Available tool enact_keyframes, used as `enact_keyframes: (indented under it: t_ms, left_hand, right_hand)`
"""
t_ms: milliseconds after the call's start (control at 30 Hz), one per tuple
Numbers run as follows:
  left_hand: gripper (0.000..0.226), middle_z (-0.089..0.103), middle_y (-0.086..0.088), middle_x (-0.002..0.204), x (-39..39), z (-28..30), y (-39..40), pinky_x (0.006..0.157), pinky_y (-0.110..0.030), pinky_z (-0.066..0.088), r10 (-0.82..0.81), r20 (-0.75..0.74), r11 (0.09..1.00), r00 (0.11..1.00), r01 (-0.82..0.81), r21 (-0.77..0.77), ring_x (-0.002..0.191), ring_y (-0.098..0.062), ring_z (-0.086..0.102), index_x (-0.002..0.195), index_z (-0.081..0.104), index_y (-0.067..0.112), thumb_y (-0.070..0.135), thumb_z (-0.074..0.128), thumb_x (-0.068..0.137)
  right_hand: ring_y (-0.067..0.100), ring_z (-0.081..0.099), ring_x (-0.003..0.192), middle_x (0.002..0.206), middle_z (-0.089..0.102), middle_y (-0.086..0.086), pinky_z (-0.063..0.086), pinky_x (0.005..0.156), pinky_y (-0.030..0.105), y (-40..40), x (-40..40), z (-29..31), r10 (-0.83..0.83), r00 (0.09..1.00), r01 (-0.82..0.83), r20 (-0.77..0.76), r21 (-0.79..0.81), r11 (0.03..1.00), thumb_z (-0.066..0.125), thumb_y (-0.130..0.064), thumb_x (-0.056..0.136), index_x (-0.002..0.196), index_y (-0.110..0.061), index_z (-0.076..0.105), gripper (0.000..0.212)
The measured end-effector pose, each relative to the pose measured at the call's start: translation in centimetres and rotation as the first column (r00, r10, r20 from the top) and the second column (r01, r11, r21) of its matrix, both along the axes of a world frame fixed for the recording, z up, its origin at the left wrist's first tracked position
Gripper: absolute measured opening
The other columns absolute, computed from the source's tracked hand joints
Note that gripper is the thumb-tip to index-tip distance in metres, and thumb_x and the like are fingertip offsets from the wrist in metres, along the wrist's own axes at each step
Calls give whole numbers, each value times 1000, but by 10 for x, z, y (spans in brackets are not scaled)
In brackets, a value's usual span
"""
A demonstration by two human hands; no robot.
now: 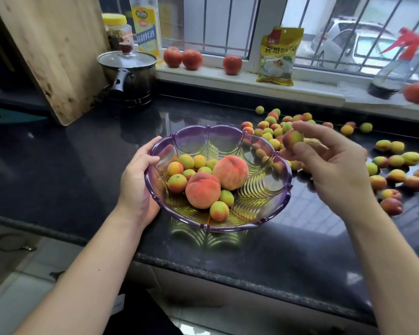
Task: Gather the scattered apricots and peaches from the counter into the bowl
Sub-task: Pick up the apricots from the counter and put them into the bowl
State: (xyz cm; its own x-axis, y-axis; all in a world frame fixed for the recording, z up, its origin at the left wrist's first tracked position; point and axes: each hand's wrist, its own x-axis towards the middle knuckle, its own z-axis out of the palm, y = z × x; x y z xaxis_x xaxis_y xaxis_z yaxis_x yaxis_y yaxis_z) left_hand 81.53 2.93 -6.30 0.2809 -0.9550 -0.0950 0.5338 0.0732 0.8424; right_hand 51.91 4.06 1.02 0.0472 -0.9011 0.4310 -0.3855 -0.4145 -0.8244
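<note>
Both forearms reach in from the bottom edge. Left hand [140,175] grips the rim of the purple bowl [273,197], thumb over the edge, on the dark counter [70,165]. Inside lie two peaches [230,172] and several apricots [177,183]. Right hand [329,163] hovers above the bowl's right rim, fingertips pinching one apricot [293,139]. Many more apricots [394,160] lie scattered on the counter behind and right of it. Tomatoes [182,58] sit on the sill.
</note>
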Motion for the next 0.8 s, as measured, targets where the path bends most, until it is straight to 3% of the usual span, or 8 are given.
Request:
enact_keyframes:
  t_ms: [67, 100, 200, 300, 367, 433, 567, 800]
  left_hand:
    - [44, 70, -13, 136, 1, 0, 0, 114, -53, 49, -2, 7, 1000, 1000, 2, 3, 126, -31, 68, 138, 64, 14, 9, 43, 100]
    - [44, 70, -13, 136, 0, 0, 0, 114, -54, 49, -3, 8, 1000, 1000, 3, 5, 127, -31, 67, 138, 64, 14, 10, 44, 100]
    - [43, 70, -13, 137, 1, -1, 0, 115, -54, 48, -6, 5, 1000, 1000, 6, 10, 127, -31, 67, 138, 65, 15, 10, 44, 100]
    - [43, 69, -13, 138, 1, -2, 0, 115, -54, 48, -7, -1, 1000, 1000, 7, 8, 128, -31, 67, 138, 64, 15, 10, 45, 100]
    - [43, 69, -12, 138, 1, -1, 0, 115, -54, 48, -9, 8, 1000, 1000, 8, 10, 127, -30, 67, 138, 65, 15, 10, 45, 100]
    - [43, 69, -12, 137, 1, -1, -1, 114, -53, 49, -10, 14, 1000, 1000, 9, 9, 127, -30, 67, 138, 65, 15, 9, 44, 101]
    - [43, 70, -11, 136, 1, 0, 0, 114, -51, 50, -14, 23, 1000, 1000, 14, 5, 126, -29, 68, 138, 64, 15, 7, 43, 101]
    - [43, 70, -10, 136, 1, -1, 0, 112, -51, 52, -14, 45, 1000, 999, 14, 3, 125, -28, 68, 138, 64, 16, 9, 43, 102]
  right_hand:
    - [0, 71, 89, 108, 71, -7, 58, 70, 17, 4, 16, 25, 161, 967, -138, -195, 129, 982, 66, -17, 94, 122, -26, 66, 29]
    - [1, 70, 89, 105, 70, -13, 59, 74, 21, 3, 24, 33, 233, 906, -161, -353, 219, 962, 68, -22, 93, 119, -30, 67, 27]
    - [0, 61, 87, 99, 61, -19, 48, 68, 16, 0, 54, 37, 337, 617, -79, -711, 371, 925, 70, -34, 92, 114, -35, 66, 22]
    - [15, 60, 87, 102, 61, -4, 50, 66, 24, 0, 74, 25, 374, 415, 33, -829, 425, 905, 73, -34, 89, 112, -27, 58, 29]
    - [18, 60, 87, 99, 61, -1, 53, 69, 29, 0, 80, 17, 388, 337, 70, -858, 434, 898, 75, -37, 87, 108, -24, 56, 32]
    - [20, 60, 88, 98, 62, 0, 52, 71, 30, -2, 82, 13, 399, 328, 65, -856, 441, 895, 75, -41, 86, 104, -23, 58, 31]
    - [14, 59, 87, 96, 62, -6, 48, 68, 26, -3, 78, 17, 447, 413, 27, -794, 501, 865, 76, -36, 86, 94, -29, 60, 20]
    - [14, 57, 87, 99, 60, -5, 43, 62, 21, -9, 79, 14, 454, 373, 22, -809, 497, 868, 74, -19, 88, 99, -27, 63, 18]
